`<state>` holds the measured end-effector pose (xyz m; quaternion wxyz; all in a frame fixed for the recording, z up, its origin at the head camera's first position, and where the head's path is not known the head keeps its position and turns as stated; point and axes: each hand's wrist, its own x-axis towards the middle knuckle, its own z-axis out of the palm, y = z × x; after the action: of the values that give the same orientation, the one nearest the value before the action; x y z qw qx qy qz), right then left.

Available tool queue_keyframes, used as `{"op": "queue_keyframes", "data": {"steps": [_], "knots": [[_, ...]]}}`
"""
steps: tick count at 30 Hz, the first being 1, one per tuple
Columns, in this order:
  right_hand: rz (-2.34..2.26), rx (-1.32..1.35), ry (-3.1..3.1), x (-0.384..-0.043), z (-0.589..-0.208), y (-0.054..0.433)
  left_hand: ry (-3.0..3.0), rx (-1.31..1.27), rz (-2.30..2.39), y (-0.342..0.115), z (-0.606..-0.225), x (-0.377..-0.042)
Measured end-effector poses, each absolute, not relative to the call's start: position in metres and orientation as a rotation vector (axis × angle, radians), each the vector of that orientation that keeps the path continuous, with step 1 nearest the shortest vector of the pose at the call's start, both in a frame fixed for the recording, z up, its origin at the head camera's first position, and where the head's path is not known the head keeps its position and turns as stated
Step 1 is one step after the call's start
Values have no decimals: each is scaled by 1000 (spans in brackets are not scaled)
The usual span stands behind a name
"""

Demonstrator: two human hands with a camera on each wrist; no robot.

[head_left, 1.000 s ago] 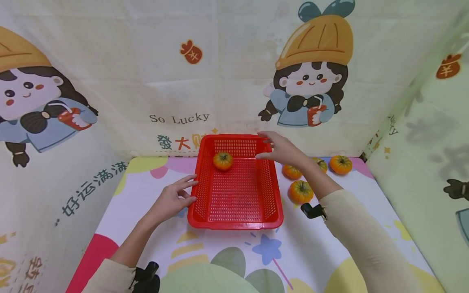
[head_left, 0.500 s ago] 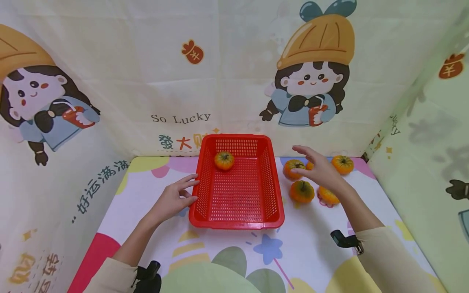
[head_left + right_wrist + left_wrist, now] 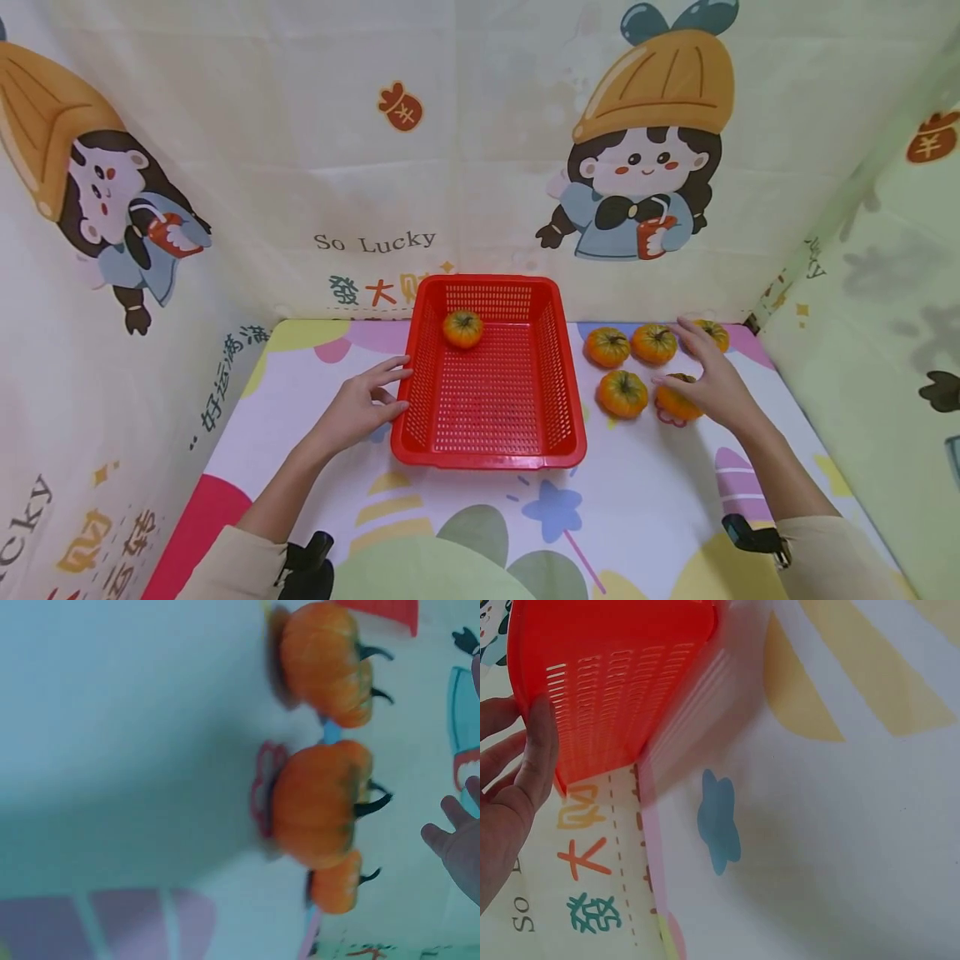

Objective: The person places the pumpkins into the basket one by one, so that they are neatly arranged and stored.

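Note:
A red plastic basket [image 3: 488,454] stands on the table with one small orange pumpkin [image 3: 462,330] inside, near its far left corner. My left hand [image 3: 360,402] touches the basket's left rim with relaxed fingers; the left wrist view shows the fingertips against its slotted wall [image 3: 615,682]. To the basket's right, my right hand [image 3: 712,379] hovers with thumb and fingers spread, holding nothing. Just beneath it lies the near right pumpkin [image 3: 677,402], partly covered by the hand. In the right wrist view this pumpkin [image 3: 315,806] appears apart from the fingers.
Other pumpkins sit close by: one front left [image 3: 622,394], one back left [image 3: 607,347], one back middle [image 3: 654,343] and one back right [image 3: 712,333], partly hidden by the hand. A printed cloth wall [image 3: 487,192] rises behind the table [image 3: 630,492].
My right hand has left the area above the basket's right rim and moved right, over the pumpkins. My left hand keeps its place at the basket's left rim.

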<state>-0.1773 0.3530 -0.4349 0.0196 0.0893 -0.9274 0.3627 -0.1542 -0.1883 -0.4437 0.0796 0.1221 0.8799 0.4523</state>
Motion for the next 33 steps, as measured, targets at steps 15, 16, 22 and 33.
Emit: {"op": "queue_keyframes", "data": {"steps": [15,16,22,33], "knots": [[1218,68,-2944,-156,-490,404,2609,419,1367,-183,-443,-161],[1220,39,-2978,-155,-492,406,2609,419,1365,-183,-442,-161],[1290,-28,-3034,-151,-507,411,2610,411,1361,-184,-440,-159],[1207,6,-3046,-154,-517,404,2616,395,1378,-188,-443,-154]]}}
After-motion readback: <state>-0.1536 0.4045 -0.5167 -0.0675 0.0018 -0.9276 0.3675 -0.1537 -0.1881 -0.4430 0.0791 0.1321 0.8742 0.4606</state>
